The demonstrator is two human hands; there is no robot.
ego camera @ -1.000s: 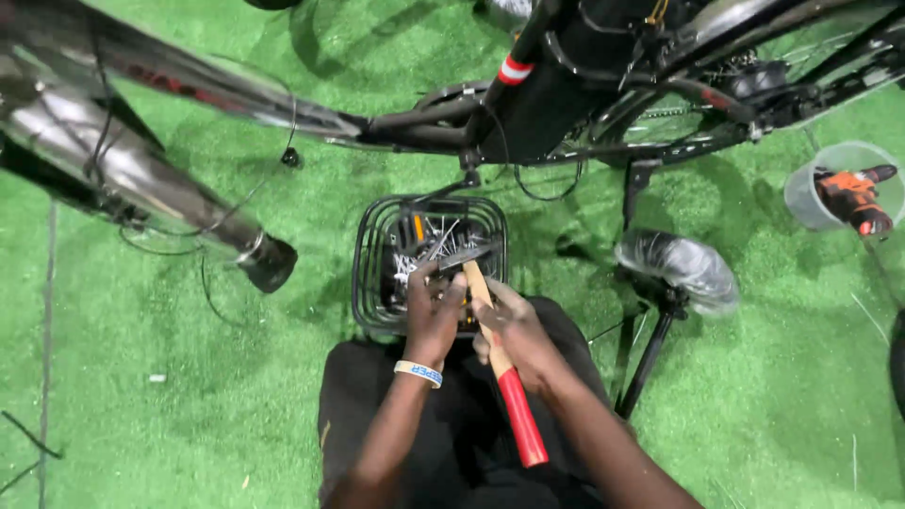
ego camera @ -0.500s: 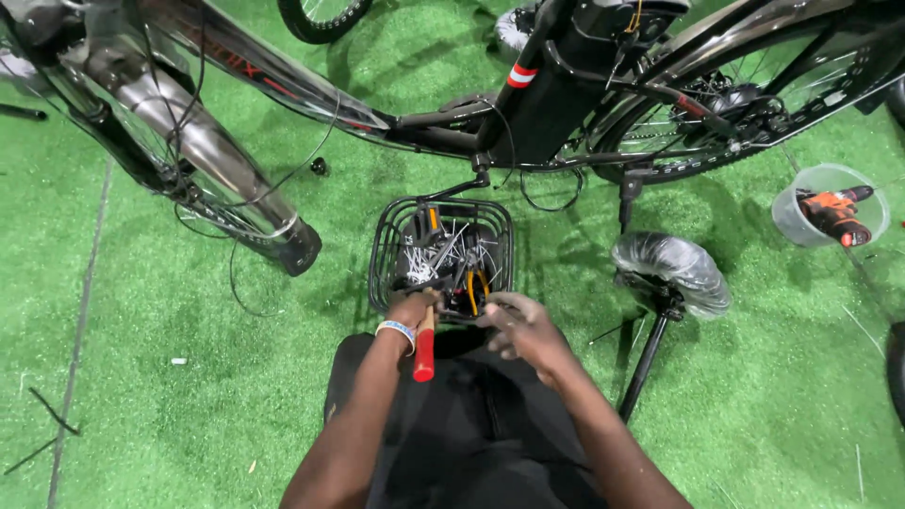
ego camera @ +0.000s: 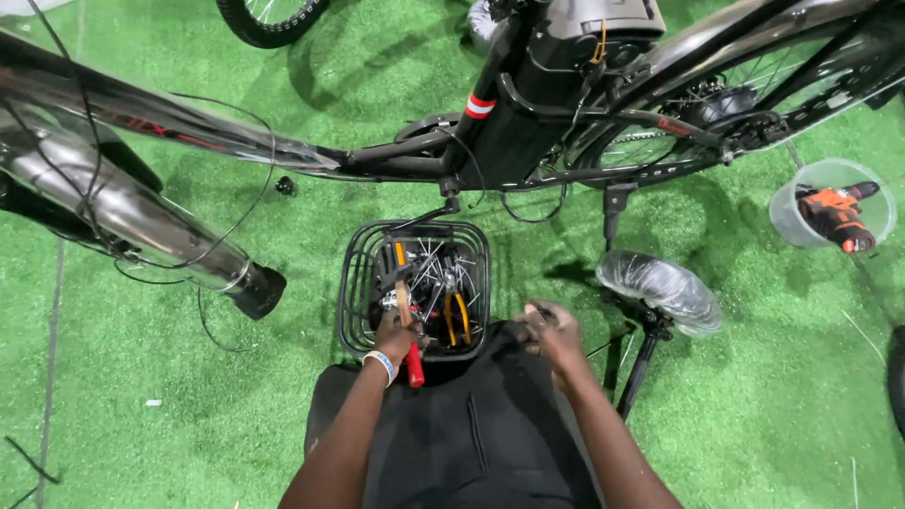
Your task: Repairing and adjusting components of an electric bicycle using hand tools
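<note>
Hammer (ego camera: 407,325) with wooden shaft and red grip, held upright-tilted, head down among tools in the black wire basket (ego camera: 353,283) on green turf.

bicycle (ego camera: 528,141), wrapped saddle (ego camera: 660,287), orange drill (ego camera: 834,215)

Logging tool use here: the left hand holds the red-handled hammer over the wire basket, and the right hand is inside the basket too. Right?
Not quite. The head view shows the left hand holding the hammer over the basket, but the right hand is outside it, at its right, over the dark clothing.
</note>
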